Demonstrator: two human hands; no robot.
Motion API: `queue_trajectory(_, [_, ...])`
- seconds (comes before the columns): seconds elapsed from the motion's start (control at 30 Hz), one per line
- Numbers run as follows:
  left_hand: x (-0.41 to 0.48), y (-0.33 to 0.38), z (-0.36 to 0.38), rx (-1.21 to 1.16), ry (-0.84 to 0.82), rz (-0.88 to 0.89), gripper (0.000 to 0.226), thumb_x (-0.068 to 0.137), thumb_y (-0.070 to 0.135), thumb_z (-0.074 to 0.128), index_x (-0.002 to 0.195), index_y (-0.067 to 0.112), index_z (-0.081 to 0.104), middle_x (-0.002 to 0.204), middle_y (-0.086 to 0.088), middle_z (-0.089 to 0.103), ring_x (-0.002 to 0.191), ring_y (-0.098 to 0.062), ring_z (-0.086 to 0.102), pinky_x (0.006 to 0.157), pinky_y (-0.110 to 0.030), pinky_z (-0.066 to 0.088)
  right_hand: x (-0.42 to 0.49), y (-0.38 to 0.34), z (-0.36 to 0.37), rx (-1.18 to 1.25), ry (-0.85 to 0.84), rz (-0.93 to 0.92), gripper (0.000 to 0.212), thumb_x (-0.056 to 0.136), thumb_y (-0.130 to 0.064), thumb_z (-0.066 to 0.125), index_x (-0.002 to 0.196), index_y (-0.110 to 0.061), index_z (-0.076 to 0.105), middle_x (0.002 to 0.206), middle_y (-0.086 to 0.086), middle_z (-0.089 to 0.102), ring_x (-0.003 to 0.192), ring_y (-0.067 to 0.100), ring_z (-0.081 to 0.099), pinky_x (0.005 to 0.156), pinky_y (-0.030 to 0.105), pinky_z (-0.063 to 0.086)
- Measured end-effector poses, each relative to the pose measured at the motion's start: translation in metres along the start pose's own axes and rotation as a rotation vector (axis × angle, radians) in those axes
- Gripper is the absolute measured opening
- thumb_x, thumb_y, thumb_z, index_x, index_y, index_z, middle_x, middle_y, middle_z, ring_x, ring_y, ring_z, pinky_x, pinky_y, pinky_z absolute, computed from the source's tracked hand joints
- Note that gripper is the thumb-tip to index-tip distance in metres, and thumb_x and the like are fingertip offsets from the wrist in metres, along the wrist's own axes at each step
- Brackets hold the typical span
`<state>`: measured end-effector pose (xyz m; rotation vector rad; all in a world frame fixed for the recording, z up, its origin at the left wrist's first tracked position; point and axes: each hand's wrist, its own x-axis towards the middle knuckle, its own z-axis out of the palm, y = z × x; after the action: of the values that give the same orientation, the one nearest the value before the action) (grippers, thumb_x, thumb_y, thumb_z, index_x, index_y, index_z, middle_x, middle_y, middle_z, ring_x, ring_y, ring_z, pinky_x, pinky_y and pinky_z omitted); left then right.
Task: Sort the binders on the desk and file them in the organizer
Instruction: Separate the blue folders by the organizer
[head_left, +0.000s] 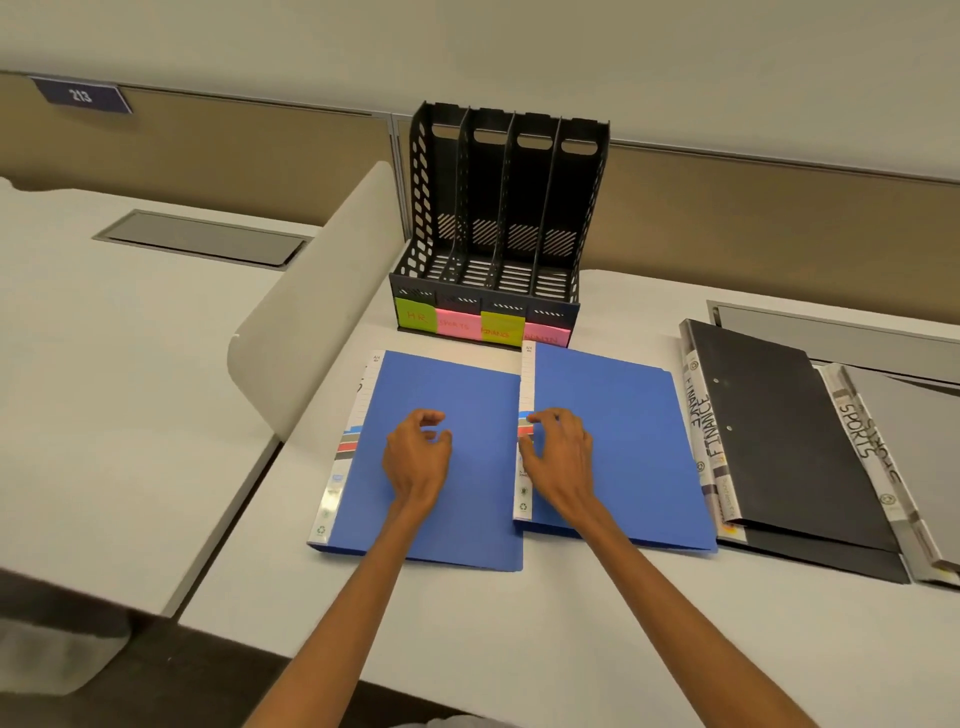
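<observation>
Two blue binders lie flat side by side on the white desk. My left hand hovers over the left blue binder, fingers curled and apart, holding nothing. My right hand rests its fingertips at the spine edge of the right blue binder. A black binder marked FINANCE lies to the right, and one marked SPORTS lies partly under it. The black organizer stands behind them, its slots empty, with green and pink labels on the front.
A curved white divider separates this desk from the one on the left. Grey cable hatches are set into both desks. A tan partition wall runs behind the organizer. The desk's front edge is near my forearms.
</observation>
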<state>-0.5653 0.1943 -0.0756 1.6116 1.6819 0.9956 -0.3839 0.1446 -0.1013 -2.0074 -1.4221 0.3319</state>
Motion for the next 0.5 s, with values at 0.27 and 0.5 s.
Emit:
queue_trajectory(0.27, [0.009, -0.029, -0.047, 0.349, 0.055, -0.23, 0.063, 0.073, 0.028, 0.077, 0.129, 0.013, 0.051, 0.132, -0.009, 0.051, 0.129, -0.028, 0.041, 0.1, -0.048, 0.035, 0.012, -0.039, 0.041, -0.165, -0.288, -0.203, 0.047, 0.09, -0.043, 0.059, 0.13, -0.018, 0.055, 0.134, 0.003, 0.052, 0.129, 0.023, 0.043, 0.113, 0.036, 0.02])
queue_trajectory(0.5, [0.011, -0.047, -0.077, 0.307, -0.163, -0.626, 0.085, 0.07, 0.046, 0.082, 0.13, 0.002, 0.041, 0.132, -0.016, 0.05, 0.125, -0.034, 0.046, 0.098, -0.049, 0.043, -0.001, -0.045, 0.07, -0.159, -0.428, -0.147, 0.062, 0.086, -0.051, 0.06, 0.137, -0.02, 0.043, 0.143, 0.006, 0.037, 0.135, 0.024, 0.033, 0.111, 0.038, 0.03])
